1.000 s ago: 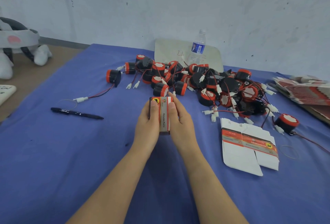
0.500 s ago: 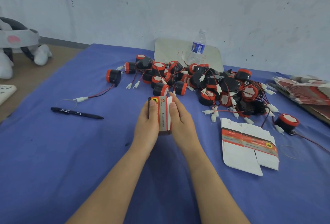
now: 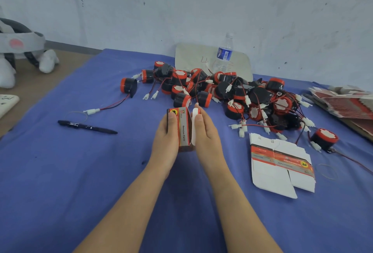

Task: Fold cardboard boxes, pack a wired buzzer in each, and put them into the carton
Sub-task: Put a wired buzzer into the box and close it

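Note:
A small red and grey cardboard box (image 3: 184,129) stands on the blue cloth at the centre, held between both hands. My left hand (image 3: 165,141) grips its left side, thumb lying on the top face. My right hand (image 3: 207,139) holds the box's white side flap (image 3: 194,125), thumb along it, and the flap stands a little apart from the box. Just beyond lies a tangled pile of black and red wired buzzers (image 3: 232,95). A flat unfolded box blank (image 3: 278,164) lies to the right. No carton is in view.
A black pen (image 3: 86,126) lies at the left, with a lone buzzer (image 3: 128,85) behind it and another buzzer (image 3: 324,139) at the right. A stack of flat blanks (image 3: 347,101) sits at the right edge. A water bottle (image 3: 223,55) stands against a pale board (image 3: 191,59).
The white flap on the box's right side has come away from the box, and my right hand has shifted slightly right with it. My left hand has kept its hold.

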{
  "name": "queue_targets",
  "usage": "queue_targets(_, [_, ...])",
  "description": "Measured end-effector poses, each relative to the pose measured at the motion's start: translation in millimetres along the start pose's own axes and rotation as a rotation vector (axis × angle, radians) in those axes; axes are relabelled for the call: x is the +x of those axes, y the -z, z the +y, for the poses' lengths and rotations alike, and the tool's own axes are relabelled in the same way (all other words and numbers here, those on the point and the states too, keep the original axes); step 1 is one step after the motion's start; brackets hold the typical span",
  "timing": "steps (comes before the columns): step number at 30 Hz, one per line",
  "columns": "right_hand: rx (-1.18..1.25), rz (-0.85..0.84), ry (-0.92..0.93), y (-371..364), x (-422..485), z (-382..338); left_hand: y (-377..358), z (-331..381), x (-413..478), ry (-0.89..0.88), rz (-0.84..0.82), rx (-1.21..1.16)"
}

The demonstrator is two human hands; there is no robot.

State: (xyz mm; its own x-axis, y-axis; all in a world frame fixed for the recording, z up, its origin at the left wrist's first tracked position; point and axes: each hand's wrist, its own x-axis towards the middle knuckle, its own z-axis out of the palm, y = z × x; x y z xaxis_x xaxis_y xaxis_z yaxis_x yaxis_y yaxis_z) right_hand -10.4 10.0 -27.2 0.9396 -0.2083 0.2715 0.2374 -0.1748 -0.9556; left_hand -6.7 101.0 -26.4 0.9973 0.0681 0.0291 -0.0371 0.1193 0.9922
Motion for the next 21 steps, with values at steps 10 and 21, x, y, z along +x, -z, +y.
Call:
queue_targets(10, [-0.114,0.012,0.015,-2.3,-2.6,-1.5,0.0,-4.2,1.1,-0.012,-0.014,0.032])
queue_targets(21, [0.017,-0.101,-0.041,-4.9,-7.6,-4.6,-4.3,-6.9,-0.2,-0.141,0.033,0.134])
